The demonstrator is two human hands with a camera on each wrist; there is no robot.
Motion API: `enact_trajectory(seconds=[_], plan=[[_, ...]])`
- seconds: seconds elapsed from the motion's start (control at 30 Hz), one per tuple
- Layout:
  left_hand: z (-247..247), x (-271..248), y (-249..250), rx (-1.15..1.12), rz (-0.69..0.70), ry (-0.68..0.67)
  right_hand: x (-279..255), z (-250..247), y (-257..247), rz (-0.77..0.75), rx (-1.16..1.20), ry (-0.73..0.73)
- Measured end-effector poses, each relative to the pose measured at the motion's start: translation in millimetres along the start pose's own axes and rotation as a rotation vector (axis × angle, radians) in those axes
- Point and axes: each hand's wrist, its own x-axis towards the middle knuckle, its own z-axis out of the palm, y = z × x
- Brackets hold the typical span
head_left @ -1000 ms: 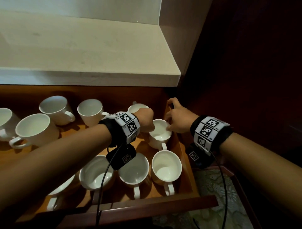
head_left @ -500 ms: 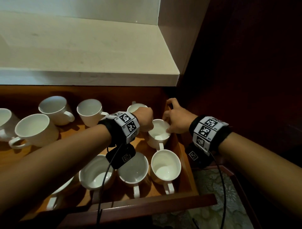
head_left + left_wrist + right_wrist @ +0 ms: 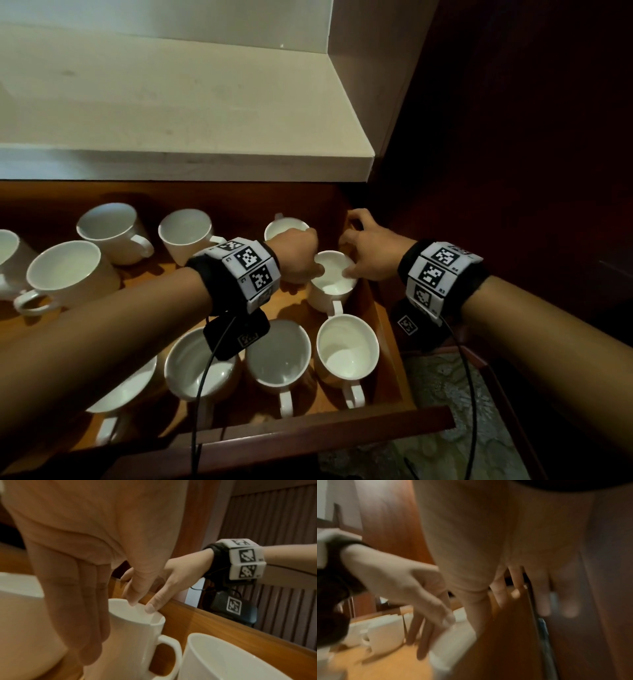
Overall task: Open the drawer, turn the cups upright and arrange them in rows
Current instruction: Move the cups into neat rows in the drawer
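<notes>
A white cup (image 3: 334, 277) stands upright at the right end of the open wooden drawer (image 3: 390, 342), its handle toward the front. My left hand (image 3: 298, 257) holds it from the left: the thumb (image 3: 133, 599) is at the rim and the fingers (image 3: 82, 615) lie down its outer wall. My right hand (image 3: 370, 253) reaches from the right. Its thumb (image 3: 154, 604) touches the cup's rim (image 3: 137, 615), and its fingers (image 3: 542, 601) hang fairly straight over the drawer's side wall. The right wrist view is blurred.
Three upright cups (image 3: 346, 349) (image 3: 277, 356) (image 3: 202, 363) line the drawer's front. More white cups (image 3: 186, 233) (image 3: 113, 226) (image 3: 65, 274) stand at the back and left, one (image 3: 286, 228) just behind my left hand. A pale countertop (image 3: 171, 120) overhangs the drawer's back. A dark cabinet wall (image 3: 513, 137) rises on the right.
</notes>
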Motion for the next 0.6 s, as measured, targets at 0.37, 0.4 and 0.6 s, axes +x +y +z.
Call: enact_trajectory(seconds=[0.37,0.4,0.6], plan=[[-50.8,8.9,-43.8,0.074,-0.198,0.255,22.5,-38.7,-63.8,-0.055,-0.024,0.042],[-48.8,10.8,-47.2,0.051,-0.216,0.223,28.2,-36.5,-69.0,-0.03,-0.043,-0.001],[-40.6,17.6,-59.9,-0.056,-0.19,0.147,51.9,-29.1,-86.1,0.018,-0.137,-0.089]])
